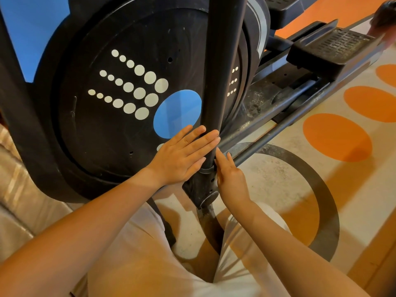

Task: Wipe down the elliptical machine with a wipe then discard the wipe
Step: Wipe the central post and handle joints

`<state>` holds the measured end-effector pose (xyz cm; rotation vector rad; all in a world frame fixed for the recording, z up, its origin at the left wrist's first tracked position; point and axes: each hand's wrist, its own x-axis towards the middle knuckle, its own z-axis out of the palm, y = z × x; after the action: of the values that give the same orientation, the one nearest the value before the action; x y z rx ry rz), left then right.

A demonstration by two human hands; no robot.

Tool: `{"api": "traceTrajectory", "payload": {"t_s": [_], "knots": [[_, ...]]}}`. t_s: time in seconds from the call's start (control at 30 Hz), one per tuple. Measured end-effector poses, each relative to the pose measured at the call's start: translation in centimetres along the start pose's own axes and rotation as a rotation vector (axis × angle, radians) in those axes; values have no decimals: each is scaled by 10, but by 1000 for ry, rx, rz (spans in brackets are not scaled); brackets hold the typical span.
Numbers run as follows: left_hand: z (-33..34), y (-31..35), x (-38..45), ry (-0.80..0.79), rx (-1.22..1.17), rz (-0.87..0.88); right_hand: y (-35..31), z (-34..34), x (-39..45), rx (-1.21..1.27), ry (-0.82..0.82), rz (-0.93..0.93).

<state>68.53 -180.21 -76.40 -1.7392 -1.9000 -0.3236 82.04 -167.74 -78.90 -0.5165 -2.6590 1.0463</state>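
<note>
Crouching near: right hand (230, 179) fingers straight, touching the upright bar (222, 82) low down; left hand (182, 156) flat, fingers straight, pressed on the bar's other side. Neither holds anything; no wipe visible, can't tell where it is. Elliptical machine (120, 93) flywheel cover behind, dusty pedal (334, 48) farther back. Risk: bare-hand rubbing cleans nothing; fingers could pinch at the bar's lower joint if the linkage swings.

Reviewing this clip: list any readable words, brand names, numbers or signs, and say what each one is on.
None readable.
Flywheel cover: only rows of white dots and a plain blue oval, no lettering.
Upright bar, pedal, floor: no text.
</note>
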Motion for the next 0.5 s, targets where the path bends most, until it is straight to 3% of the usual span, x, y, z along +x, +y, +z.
{"api": "traceTrajectory", "payload": {"t_s": [0.2, 0.3, 0.5], "knots": [[5, 0, -1, 8, -8, -1, 0, -3, 4, 64, -76, 89], [6, 0, -1, 9, -6, 4, -1, -12, 4, 57, -136, 41], [8, -2, -1, 7, 12, 13, -5, -18, 21, 69, -123, 82]]}}
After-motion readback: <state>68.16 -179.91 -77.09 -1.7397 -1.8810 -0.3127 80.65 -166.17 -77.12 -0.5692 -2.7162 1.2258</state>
